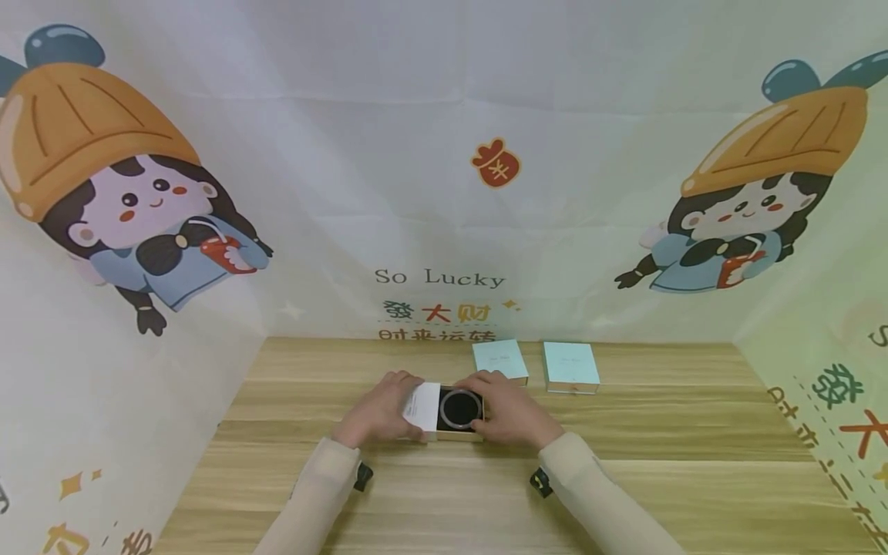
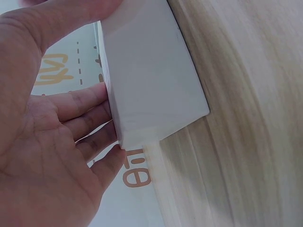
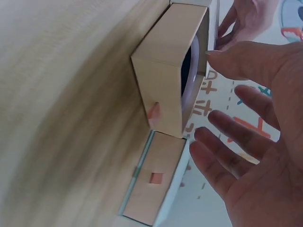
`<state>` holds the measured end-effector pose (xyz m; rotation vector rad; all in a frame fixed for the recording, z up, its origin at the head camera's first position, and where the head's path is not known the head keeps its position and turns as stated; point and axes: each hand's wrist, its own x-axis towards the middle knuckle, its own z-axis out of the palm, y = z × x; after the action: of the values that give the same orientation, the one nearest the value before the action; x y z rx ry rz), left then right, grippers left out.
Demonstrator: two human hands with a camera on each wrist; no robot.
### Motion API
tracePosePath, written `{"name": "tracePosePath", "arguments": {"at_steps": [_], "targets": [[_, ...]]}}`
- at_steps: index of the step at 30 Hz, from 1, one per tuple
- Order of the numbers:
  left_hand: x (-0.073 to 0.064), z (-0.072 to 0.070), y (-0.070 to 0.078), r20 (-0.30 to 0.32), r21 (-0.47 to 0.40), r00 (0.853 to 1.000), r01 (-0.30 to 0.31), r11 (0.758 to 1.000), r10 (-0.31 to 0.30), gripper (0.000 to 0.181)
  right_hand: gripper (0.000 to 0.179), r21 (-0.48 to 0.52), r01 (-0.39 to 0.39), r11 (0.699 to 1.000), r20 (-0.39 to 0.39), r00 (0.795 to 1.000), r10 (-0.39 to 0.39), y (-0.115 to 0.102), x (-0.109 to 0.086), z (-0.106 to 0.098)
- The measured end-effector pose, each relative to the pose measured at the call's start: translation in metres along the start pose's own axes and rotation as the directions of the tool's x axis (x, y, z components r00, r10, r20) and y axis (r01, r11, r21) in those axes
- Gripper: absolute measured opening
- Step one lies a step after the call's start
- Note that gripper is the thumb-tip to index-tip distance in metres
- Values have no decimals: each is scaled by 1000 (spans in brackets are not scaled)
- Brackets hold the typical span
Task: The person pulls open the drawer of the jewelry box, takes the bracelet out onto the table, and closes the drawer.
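A white box sleeve (image 1: 422,406) lies on the table with its tan drawer (image 3: 158,71) slid partly out to the right. Inside the drawer's black lining sits a pale, translucent bangle (image 1: 444,410). My left hand (image 1: 380,410) grips the sleeve between thumb and fingers; in the left wrist view its fingertips (image 2: 110,111) press the sleeve's long side. My right hand (image 1: 516,412) is over the drawer's right end. In the right wrist view its fingers are spread, and its thumb tip is right at the drawer's rim beside the bangle.
Two light-blue boxes, a left one (image 1: 501,361) and a right one (image 1: 571,365), lie behind and to the right. A small pink pull tab (image 3: 156,178) shows on one box's tan end. A printed cloth backdrop (image 1: 555,254) stands along the wooden table's (image 1: 666,420) back edge.
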<state>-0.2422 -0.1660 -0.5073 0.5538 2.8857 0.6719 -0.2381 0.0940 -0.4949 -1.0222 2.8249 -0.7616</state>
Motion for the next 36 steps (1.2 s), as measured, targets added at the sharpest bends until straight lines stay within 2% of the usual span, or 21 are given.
{"name": "tracePosePath", "arguments": {"at_steps": [5, 10, 13, 22, 29, 36], "targets": [[0, -1, 0, 7, 6, 1000, 0, 1000, 0, 95, 55, -82, 32, 996, 91, 996, -24, -5, 12, -2], [1, -1, -1, 14, -1, 1000, 9, 1000, -9, 95, 55, -134, 57, 989, 202, 979, -29, -12, 23, -2], [1, -1, -1, 15, 5, 1000, 6, 1000, -6, 95, 56, -156, 71, 985, 241, 970, -31, -14, 27, 0], [1, -1, -2, 20, 13, 1000, 1, 1000, -2, 96, 60, -183, 59, 981, 256, 967, -11, -16, 31, 4], [2, 0, -2, 18, 4, 1000, 1, 1000, -1, 97, 50, -199, 49, 979, 236, 972, 0, -16, 34, 4], [2, -1, -2, 26, 4, 1000, 5, 1000, -5, 98, 51, -255, 66, 965, 261, 965, 3, -19, 35, 5]]}}
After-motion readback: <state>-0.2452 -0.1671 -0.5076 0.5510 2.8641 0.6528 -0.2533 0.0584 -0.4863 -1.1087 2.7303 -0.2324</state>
